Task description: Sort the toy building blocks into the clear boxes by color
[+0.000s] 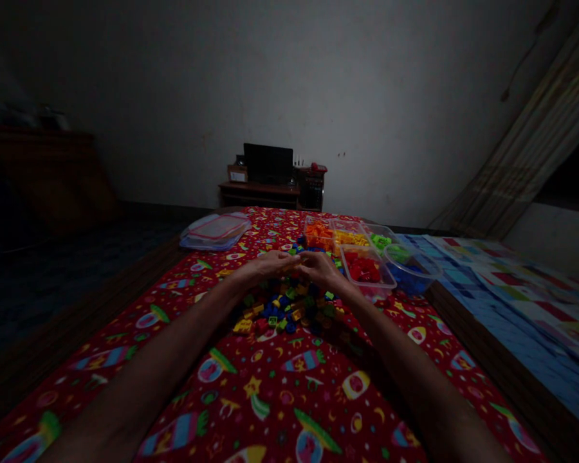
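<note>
Together, the left hand [271, 263] and right hand [322, 267] meet over a pile of mixed toy blocks [284, 310] on a red patterned cloth [270, 392].

Fingers [309, 257] of both hands are bent with their tips close together; whether they pinch a block cannot be told at this size and in the dim light. The loose pile lies below and around the hands, while sorted orange blocks [319, 233], yellow blocks [351, 239], green blocks [381, 242], red blocks [363, 267] and blue blocks [408, 278] fill clear tubs [390, 281] to the right; stacked lids [216, 231] lie at far left.
</note>
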Demonstrator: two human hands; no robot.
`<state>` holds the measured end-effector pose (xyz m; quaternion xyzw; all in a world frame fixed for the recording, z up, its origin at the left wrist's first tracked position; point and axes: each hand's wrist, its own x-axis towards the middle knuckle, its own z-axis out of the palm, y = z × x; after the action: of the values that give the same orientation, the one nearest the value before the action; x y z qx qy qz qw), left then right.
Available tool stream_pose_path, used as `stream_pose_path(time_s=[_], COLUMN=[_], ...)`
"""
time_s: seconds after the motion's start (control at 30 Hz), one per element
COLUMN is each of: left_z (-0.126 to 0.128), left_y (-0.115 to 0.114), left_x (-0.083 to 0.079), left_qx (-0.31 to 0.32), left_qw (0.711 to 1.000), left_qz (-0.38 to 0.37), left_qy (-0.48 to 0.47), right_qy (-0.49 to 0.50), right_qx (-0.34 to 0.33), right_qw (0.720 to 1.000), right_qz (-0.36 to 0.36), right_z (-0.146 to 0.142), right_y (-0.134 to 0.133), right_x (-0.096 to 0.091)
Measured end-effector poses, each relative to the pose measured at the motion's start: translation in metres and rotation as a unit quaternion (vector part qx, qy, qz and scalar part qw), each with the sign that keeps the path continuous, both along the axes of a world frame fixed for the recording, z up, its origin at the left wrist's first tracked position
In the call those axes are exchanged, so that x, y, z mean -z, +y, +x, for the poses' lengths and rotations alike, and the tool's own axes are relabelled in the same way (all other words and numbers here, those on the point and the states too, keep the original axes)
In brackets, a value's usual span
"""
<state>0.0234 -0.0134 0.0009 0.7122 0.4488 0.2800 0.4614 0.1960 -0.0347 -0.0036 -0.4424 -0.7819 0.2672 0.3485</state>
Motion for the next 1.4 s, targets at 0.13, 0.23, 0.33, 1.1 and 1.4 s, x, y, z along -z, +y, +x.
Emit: stream_pose_path(time_s=[0.13,0.23,0.33,1.1,1.4], left_z=[0.006,0.013,0.023,-0.018,-0.031], left_y=[0.005,0.008,0.005,0.015,0.009], left_x=[0.002,0.006,0.010,-0.027,-0.038], left_qx=[-0.067,-0.120,-0.112,-0.220,-0.241], left_qw=[0.986,0.960,0.952,0.908,0.913], left_qz=[-0.081,-0.110,-0.083,0.017,-0.019], left_qy=[-0.132,-0.228,-0.274,-0.356,-0.330], right_qy=[0.086,0.181,0.207,-0.010,-0.127], right_qx=[0.082,0.091,0.091,0.200,0.312], right_qw=[0.991,0.971,0.964,0.976,0.940], right_qz=[-0.055,-0.124,-0.140,-0.081,-0.059], right_z=[0.002,0.001,-0.004,0.099,0.123], right_y=[0.000,0.002,0.004,0.065,0.129], right_x=[-0.006,-0.007,-0.003,-0.034,-0.057])
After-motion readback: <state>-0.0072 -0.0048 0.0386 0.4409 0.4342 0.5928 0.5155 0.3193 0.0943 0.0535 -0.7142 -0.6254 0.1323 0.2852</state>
